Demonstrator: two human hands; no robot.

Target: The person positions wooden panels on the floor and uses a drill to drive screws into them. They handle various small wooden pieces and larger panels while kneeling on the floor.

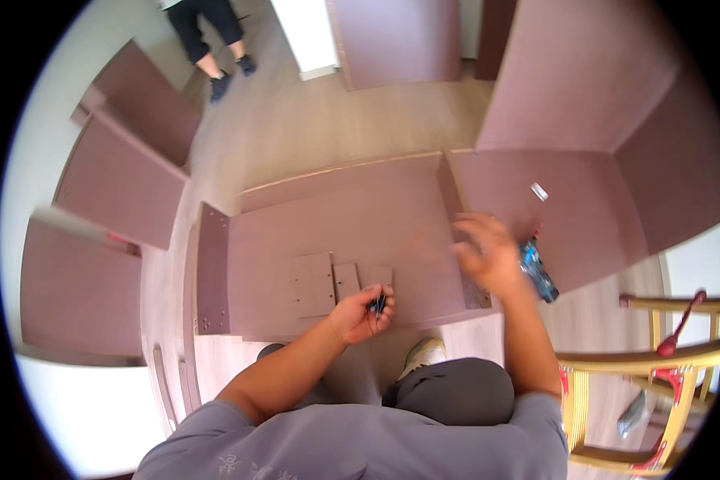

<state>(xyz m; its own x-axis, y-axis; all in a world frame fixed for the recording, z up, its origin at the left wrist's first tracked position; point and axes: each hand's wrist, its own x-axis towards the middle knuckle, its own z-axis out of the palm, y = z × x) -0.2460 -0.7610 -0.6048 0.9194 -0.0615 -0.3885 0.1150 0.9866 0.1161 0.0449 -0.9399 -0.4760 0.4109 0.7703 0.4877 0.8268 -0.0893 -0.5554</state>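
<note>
Mauve-brown and wide, a shallow cabinet section (328,224) lies flat, with several small boards (315,290) resting inside it toward the near edge. At its right side the blurred right hand (492,256) hovers, spread open, near a blue-and-black power drill (539,276); the left hand (360,317), just beside the small boards, curls around dark pieces (378,304) too small to identify.

Open cabinet frame (312,224): center. Small boards (314,286): inside frame, toward near edge, left of divider (454,200). Power drill (538,274): right of divider, on base panel (588,216). Small packet (539,191): same panel, behind drill. Loose panels (120,180): left of frame. Ladder (644,358): right, nearer than base panel. Co-worker (208,28): on floor (352,128), behind frame, far left.
</note>
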